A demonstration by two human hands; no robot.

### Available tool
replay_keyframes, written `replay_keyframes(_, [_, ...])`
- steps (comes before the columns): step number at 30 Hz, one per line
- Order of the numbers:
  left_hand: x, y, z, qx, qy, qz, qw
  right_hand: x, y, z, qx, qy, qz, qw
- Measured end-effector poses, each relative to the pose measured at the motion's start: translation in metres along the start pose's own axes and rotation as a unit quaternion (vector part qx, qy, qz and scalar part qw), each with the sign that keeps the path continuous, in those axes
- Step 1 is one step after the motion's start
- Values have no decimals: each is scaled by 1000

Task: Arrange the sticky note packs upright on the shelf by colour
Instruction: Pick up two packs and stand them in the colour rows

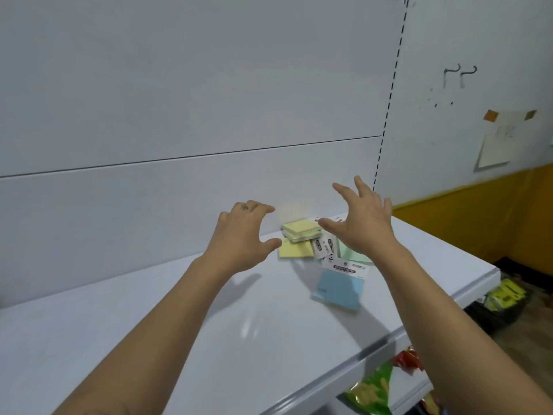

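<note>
Fingers (344, 190) spread, holding nothing: left hand (239, 238) and right hand (363, 227) hover either side of the sticky note packs (300, 232). The packs lie flat and overlapping on the shelf (149, 324). Risk: a hasty scoop could push the blue pack (336, 287), at 5 o'clock of the heap, toward the front edge.
</note>
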State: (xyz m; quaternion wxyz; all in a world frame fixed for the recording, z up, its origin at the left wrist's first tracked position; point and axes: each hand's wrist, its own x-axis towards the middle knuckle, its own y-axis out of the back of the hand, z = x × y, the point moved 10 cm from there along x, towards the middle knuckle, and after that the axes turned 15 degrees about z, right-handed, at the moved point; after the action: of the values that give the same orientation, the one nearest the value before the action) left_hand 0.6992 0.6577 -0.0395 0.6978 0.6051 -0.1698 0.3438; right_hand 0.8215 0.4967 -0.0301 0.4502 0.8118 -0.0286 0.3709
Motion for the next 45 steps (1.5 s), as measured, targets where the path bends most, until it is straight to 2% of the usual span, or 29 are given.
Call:
replay_keyframes(6, [14, -43, 22, -5, 11, -30, 999, 5, -9, 54, 1, -33, -11, 999])
replay_keyframes(11, [18, -82, 33, 7, 17, -69, 997, -8, -35, 96, 46, -107, -62, 991])
replay_keyframes(20, [28, -131, 31, 29, 26, -111, 993, -28, -83, 123, 63, -151, -106, 981])
replay_keyframes(28, [34, -163, 18, 21, 40, -137, 990, -32, -90, 123, 51, -143, -50, 987])
replay_keyframes(34, [40, -177, 14, 16, 55, -107, 993, -28, -91, 126, 56, -153, -40, 986])
replay_keyframes(41, [40, -168, 18, 57, 27, -58, 996, -28, -95, 132, 104, -182, -29, 977])
replay_keyframes(45, [39, -154, 17, 48, 45, -30, 997, -29, -91, 147, 222, -261, 19, 939])
